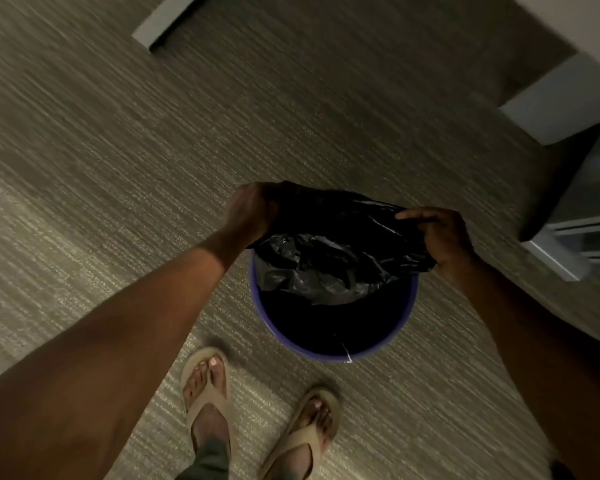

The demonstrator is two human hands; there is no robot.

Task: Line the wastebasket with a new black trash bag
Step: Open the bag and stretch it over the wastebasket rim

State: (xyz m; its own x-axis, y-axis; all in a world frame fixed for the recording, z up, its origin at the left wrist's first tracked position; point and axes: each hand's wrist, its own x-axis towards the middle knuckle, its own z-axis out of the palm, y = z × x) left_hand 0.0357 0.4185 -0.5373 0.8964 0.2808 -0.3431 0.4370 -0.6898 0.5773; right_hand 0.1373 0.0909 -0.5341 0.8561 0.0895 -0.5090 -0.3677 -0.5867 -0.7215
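A round blue wastebasket point(284, 336) stands on the carpet just ahead of my feet. A crinkled black trash bag point(336, 251) hangs over its far half, dipping into the dark inside. My left hand point(248, 213) grips the bag's edge at the far left of the rim. My right hand point(440, 237) pinches the bag's edge at the far right of the rim. Between them the bag's mouth is stretched above the basket. The near part of the rim is bare, with a small white scrap on it.
Striped grey-green carpet point(118, 150) covers the floor. A white furniture piece with rails point(575, 233) stands to the right, close to my right hand. Pale baseboard corners show at the top point(163, 22) and upper right point(561, 102). My sandalled feet point(257, 410) are just behind the basket.
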